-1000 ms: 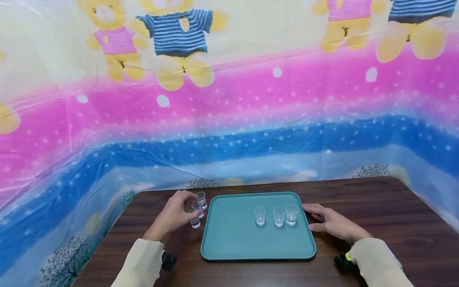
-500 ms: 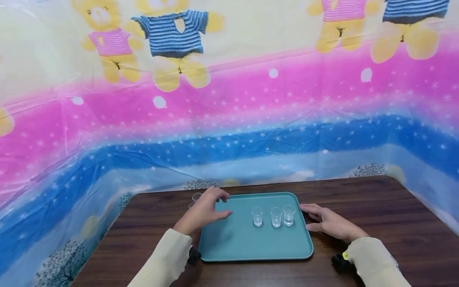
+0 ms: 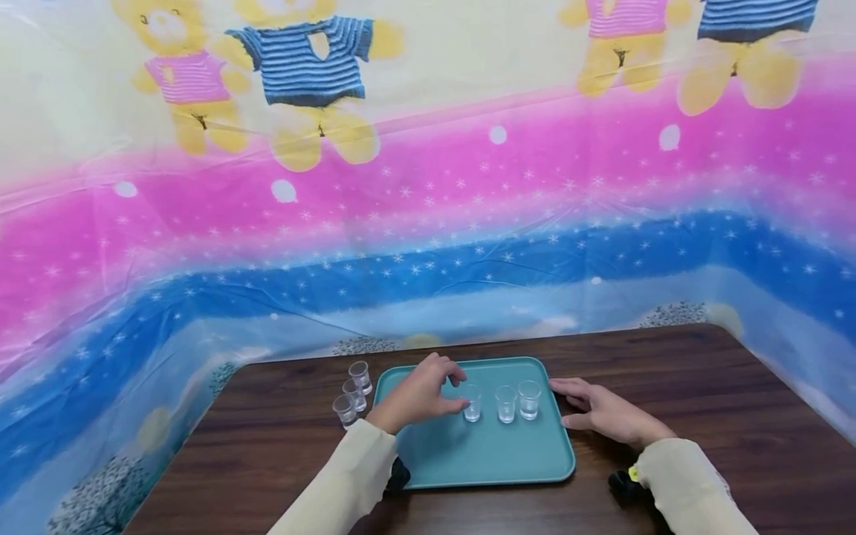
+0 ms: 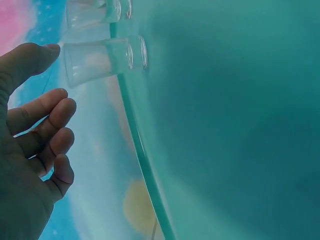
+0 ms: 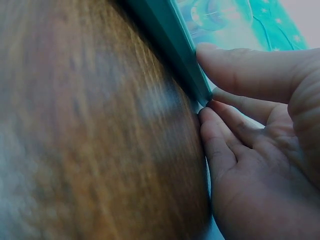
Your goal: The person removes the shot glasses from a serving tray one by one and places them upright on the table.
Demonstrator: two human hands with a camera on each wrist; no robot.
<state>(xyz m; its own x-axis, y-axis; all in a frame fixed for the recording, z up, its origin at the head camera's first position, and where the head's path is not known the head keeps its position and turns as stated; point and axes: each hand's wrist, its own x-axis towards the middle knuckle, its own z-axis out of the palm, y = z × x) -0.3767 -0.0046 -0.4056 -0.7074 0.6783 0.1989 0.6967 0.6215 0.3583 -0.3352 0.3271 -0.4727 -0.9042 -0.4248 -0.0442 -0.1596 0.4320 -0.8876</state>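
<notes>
Left hand (image 3: 416, 395), grip released, is hovering at 9 o'clock of shot glass (image 3: 474, 408) on green tray (image 3: 495, 457). Right hand (image 3: 611, 416), also loose, is touching its 3 o'clock edge, probably steadying it. 3 more glasses (image 3: 355, 396) are standing off 10 o'clock.

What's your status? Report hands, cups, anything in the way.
Left hand empty, by leftmost cup on tray; right hand at tray's right edge. Three cups on tray, three on table. Nothing visibly blocking.

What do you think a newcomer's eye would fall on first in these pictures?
It would probably be the pink and blue backdrop with teddy bears, behind the table. Next comes the teal tray, bearing three clear cups, with the left hand above it and the right hand at its right edge.
</notes>
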